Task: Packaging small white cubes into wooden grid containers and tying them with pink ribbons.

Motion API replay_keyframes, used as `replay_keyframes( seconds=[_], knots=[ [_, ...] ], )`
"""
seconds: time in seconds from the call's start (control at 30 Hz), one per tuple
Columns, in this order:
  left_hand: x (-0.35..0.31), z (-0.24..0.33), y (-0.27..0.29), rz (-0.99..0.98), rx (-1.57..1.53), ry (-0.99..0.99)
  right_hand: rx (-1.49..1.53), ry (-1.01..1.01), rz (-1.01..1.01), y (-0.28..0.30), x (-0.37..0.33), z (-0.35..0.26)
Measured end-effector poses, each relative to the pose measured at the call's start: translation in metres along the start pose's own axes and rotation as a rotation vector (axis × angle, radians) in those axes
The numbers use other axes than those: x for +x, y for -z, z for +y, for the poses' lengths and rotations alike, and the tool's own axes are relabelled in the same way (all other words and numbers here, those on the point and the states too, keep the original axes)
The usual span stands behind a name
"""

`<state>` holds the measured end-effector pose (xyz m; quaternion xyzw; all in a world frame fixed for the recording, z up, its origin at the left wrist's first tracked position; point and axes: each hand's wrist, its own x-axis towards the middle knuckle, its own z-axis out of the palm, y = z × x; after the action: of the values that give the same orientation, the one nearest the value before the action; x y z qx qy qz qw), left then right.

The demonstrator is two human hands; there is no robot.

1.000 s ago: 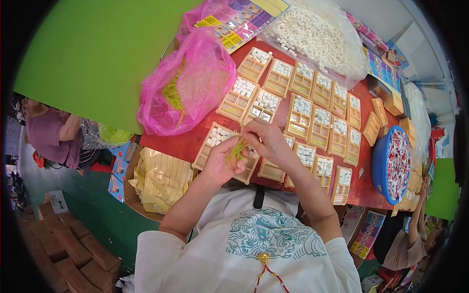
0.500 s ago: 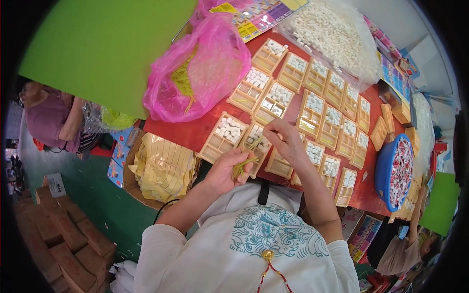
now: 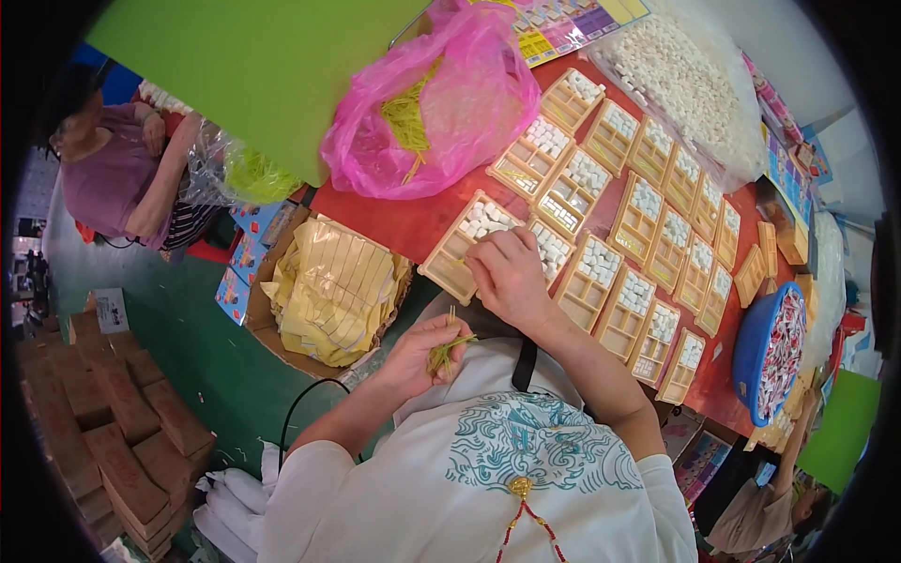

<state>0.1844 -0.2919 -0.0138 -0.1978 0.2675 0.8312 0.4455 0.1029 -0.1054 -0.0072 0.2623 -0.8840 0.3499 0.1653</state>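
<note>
My left hand [image 3: 413, 364], drawn back near my shirt, is closed around a small bundle of thin yellow-green sticks [image 3: 441, 355] whose ends poke out past the fingers. Over the front-left tray my right hand [image 3: 514, 286] reaches with its fingertips pinched together; whatever they hold, if anything, is hidden. That light wooden-coloured tray [image 3: 447, 261] has divided compartments, and white cubes [image 3: 486, 218] fill its far part. Beside it, another tray with white cubes [image 3: 552, 251] is partly covered by the right hand.
Rows of similar trays [image 3: 601, 296] cover the red table [image 3: 375, 220]. A pink plastic bag [image 3: 469, 141] holds more sticks, and a clear bag [image 3: 671, 80] holds white pieces. A blue basin [image 3: 748, 342] stands right; a carton of yellow packets [image 3: 328, 291] stands left. Co-workers sit left [image 3: 117, 192] and right [image 3: 765, 507].
My right hand has moved from beside the stick bundle to over the front-left tray. My left hand has drawn back from the trays with its sticks. The whole view has shifted.
</note>
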Motion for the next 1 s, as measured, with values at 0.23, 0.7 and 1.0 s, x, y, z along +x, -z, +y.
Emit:
replay_keyframes(
  seconds=[0.23, 0.7, 1.0],
  knots=[
    [-0.005, -0.001, 0.012, 0.047, 0.0, -0.065, -0.273, 0.269, -0.104, -0.009, -0.017, -0.006],
    [0.014, -0.001, -0.017, -0.018, 0.174, -0.113, 0.146, -0.073, -0.282, 0.037, -0.023, -0.021],
    [0.037, -0.019, -0.028, -0.158, 0.251, -0.005, 0.395, -0.415, -0.191, 0.072, -0.049, 0.007]
  ],
)
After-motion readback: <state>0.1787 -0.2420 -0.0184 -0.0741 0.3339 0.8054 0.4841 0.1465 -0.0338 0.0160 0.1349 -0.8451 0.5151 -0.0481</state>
